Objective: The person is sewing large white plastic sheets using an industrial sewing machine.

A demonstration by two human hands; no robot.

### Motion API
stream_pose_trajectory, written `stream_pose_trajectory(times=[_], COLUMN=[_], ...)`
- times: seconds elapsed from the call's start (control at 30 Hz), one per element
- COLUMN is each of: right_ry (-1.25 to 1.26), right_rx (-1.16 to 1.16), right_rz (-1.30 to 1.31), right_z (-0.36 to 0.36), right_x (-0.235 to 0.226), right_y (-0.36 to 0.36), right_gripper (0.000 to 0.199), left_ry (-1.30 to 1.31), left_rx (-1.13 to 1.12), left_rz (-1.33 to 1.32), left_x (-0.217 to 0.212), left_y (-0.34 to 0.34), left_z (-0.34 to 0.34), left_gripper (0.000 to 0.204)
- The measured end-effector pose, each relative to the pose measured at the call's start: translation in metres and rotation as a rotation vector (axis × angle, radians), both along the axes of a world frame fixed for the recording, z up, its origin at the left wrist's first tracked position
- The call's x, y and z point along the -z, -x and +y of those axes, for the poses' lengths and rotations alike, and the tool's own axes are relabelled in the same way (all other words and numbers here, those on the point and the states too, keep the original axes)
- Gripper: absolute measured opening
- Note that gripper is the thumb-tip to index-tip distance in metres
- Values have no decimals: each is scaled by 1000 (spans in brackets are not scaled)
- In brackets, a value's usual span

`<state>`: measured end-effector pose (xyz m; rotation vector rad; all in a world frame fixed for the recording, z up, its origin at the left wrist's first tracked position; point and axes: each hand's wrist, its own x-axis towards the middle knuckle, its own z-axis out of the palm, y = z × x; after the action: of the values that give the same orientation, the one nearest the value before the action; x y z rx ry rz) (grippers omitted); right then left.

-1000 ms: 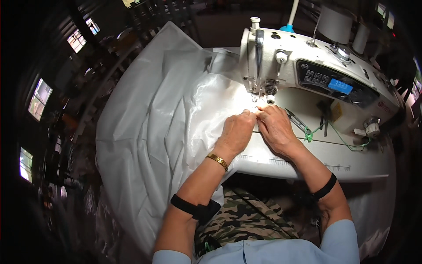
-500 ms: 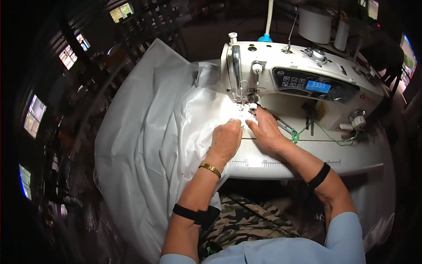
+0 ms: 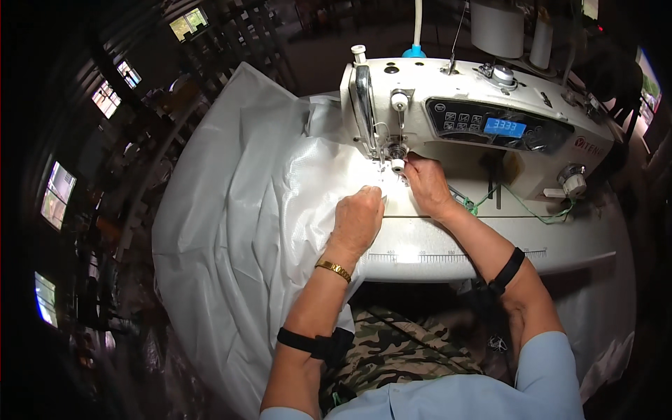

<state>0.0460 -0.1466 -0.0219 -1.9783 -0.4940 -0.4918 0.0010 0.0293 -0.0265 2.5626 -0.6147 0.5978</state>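
Observation:
A large white plastic-like sheet (image 3: 259,203) lies in loose folds over the left of the table and reaches under the needle area of a white sewing machine (image 3: 518,91). My left hand (image 3: 359,218) is closed, its fingertips pinching the sheet's right edge just in front of the presser foot (image 3: 382,172). Right of the needle, my right hand (image 3: 430,187) has thumb and fingers drawn together close to the white knob (image 3: 397,166) at the head's lower end. What these fingers hold, if anything, is hidden. Bright lamp light washes out the stitching spot.
A ruler scale (image 3: 441,257) runs along the table's front edge. Green cord (image 3: 521,210) trails from beside my right hand to the machine's right side dial (image 3: 574,183). Thread cones (image 3: 497,31) stand behind the machine. A lit display (image 3: 505,127) is on its front panel.
My right hand has shifted slightly right and away from me, its thumb pulling in toward the fingers. The left hand stays on the sheet's edge. The whole view has shifted a little.

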Motion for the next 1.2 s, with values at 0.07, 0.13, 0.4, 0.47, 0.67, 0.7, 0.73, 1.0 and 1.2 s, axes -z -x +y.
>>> stream_pose_trajectory(times=[0.07,0.13,0.4,0.47,0.67,0.7,0.73,1.0,1.2], right_ry=[-26,-47,-116,-81,-39,-30,-25,-59,327], right_rx=[-9,-10,-19,-17,-59,-62,-70,-62,109], right_rz=[43,78,111,131,105,101,94,130,-249], right_z=[2,0,0,-4,-3,-2,-2,-4,-10], right_x=[0,2,5,6,2,1,0,10,7], right_y=[2,1,-2,-1,-1,-1,0,0,24], right_gripper=[28,29,34,34,31,31,31,25,18], left_ry=[-8,5,30,32,37,41,42,47,106], left_rx=[-3,24,2,4,-6,-12,-6,-52,-35], left_rz=[-5,-32,-1,9,49,44,34,-6,-68], left_x=[1,3,3,6,6,7,8,10,16], left_y=[1,0,19,26,28,25,21,-9,-34], left_z=[3,1,4,3,9,10,10,8,10], left_gripper=[11,12,9,8,5,5,6,7,7])
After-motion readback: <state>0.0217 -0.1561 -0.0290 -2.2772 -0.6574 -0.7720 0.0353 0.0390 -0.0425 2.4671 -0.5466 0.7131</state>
